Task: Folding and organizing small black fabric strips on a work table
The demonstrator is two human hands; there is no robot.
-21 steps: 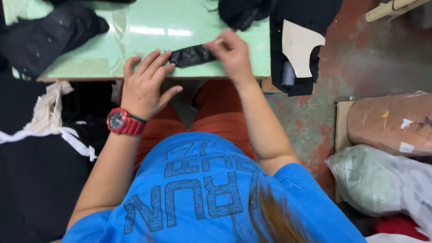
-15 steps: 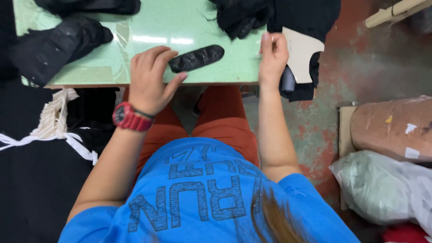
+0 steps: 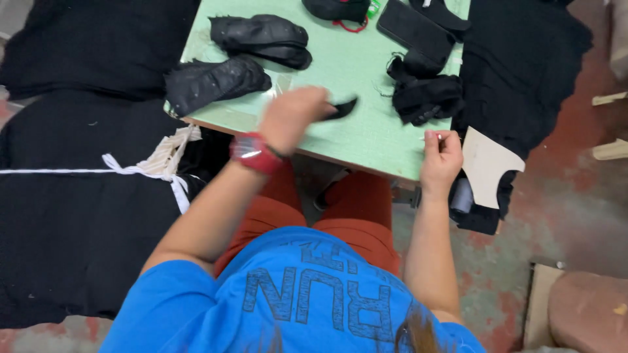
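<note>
Green worktable (image 3: 366, 140) up top, red-grey concrete floor on the rt, black fabric heaps over the lft side. Seen from overhead: blue tee, orange shorts, seated at table's near edge.

Lft hand (image 3: 292, 117) blurred over the table, red wristwatch (image 3: 254, 153) on the wrist. Closed around a small black fabric piece (image 3: 341, 108), which sticks out past the fingers toward the rt, over the green top. Exact finger hold lost in blur, but piece clearly gripped.

Rt hand (image 3: 440, 159) at the table's near rt edge, fingers curled in, thumb and forefinger pinched on something thin and pale; too small to ID. Just beside a beige card pattern (image 3: 487, 171) hanging off the table corner w/ black cloth under it.

Elsewhere on table: two bigger black fabric bundles (image 3: 239, 55) at far lft, one stacked behind the other; crumpled black scraps (image 3: 425, 97) near rt edge, betw. the two hands but further back; flat black rectangular item (image 3: 413, 29) at far edge; dark bundle w/ red cord (image 3: 337, 10) at top.

Lft of table: white-beige cloth strips (image 3: 160, 160) tied across the black pile. Bottom rt: brown wrapped roll (image 3: 589, 310), cardboard edge beside it.
</note>
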